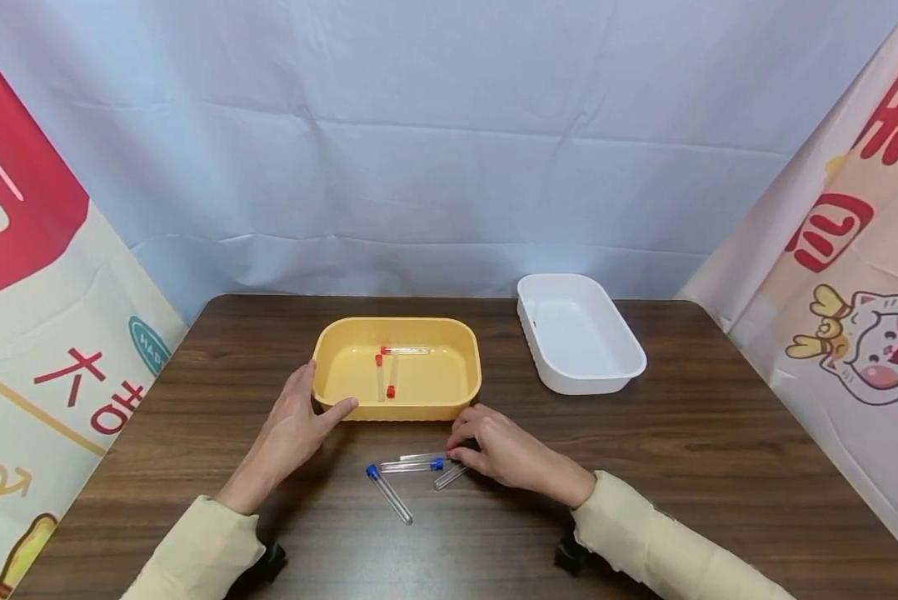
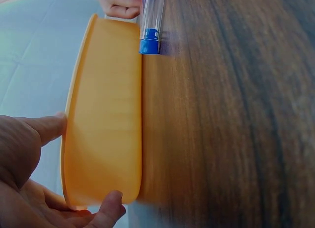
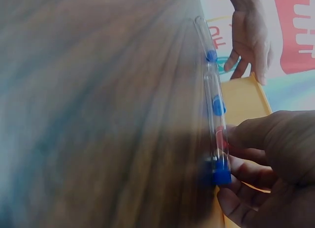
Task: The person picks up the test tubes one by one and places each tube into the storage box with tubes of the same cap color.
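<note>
My left hand (image 1: 291, 429) holds the near left corner of the yellow basket (image 1: 419, 412), its thumb over the front rim and its fingers round the left end. Inside the basket lie three red-capped test tubes. In front of it, my right hand (image 1: 505, 446) pinches a red-capped test tube (image 1: 421, 457) at its cap. Next to that lie a blue-capped test tube (image 1: 407, 467) and another tube (image 1: 450, 477) whose cap the hand hides in the head view; its blue cap (image 3: 222, 175) shows in the right wrist view. A further blue-capped tube (image 1: 392, 497) lies slanted nearer me.
A white basket (image 1: 595, 385) stands at the back right of the brown wooden table (image 1: 689, 433). Behind the table hangs a pale cloth (image 1: 449, 183), with printed cloths on both sides.
</note>
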A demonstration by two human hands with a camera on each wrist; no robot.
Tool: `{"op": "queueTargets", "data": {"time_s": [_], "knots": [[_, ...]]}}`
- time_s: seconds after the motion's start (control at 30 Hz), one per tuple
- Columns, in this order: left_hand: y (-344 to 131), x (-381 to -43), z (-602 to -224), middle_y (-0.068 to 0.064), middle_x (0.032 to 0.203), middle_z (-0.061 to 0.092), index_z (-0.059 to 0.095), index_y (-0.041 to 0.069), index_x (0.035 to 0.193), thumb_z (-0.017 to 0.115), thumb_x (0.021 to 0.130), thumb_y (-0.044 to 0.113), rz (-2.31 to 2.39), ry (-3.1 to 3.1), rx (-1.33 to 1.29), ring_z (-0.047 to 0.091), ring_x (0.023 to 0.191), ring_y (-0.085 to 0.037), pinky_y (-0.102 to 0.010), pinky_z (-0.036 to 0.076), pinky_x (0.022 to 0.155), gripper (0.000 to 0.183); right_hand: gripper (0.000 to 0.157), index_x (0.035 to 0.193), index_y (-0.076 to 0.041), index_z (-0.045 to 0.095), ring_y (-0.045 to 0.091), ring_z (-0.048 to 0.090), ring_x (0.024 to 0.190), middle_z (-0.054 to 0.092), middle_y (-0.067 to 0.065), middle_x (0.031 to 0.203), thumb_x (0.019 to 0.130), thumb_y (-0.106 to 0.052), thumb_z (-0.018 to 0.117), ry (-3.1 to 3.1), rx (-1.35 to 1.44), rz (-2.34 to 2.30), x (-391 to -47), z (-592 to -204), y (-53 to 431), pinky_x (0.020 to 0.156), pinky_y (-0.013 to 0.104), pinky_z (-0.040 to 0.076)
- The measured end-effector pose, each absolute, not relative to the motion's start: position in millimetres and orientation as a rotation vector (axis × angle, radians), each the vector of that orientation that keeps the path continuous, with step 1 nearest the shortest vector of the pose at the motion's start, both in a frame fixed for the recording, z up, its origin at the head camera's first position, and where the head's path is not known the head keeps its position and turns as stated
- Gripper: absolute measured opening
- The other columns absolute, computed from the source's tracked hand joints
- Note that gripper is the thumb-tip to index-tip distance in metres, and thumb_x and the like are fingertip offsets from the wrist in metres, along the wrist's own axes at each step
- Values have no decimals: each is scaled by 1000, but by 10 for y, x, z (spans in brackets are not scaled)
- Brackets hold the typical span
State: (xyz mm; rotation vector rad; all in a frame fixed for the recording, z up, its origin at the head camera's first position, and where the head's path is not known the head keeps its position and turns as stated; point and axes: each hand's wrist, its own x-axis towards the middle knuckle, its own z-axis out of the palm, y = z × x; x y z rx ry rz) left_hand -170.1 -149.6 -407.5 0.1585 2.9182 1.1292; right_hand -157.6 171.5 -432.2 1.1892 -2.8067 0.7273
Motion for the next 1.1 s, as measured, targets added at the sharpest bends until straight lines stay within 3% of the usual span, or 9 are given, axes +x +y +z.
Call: {"op": "queueTargets", "data": {"time_s": [0.5,1.1], "knots": [[-1495,-1704,-4075,-29,163,23,15,-9,161,69,98,49,1139,2921,163,28,148,-44,-59,27,119,101,6,95,-12,81,7,62,85,68,-9,91,94,-9,76,-2841,1028,859,-1632,-4336,2005,75,27,54],[-1496,-1708,-4082,-28,163,23,16,-8,161,68,97,52,1139,2915,157,29,148,-43,-59,27,119,102,4,88,-11,80,2,59,75,68,-9,83,92,-11,78,-2858,821,881,-1598,-4330,2250,66,23,52]]}}
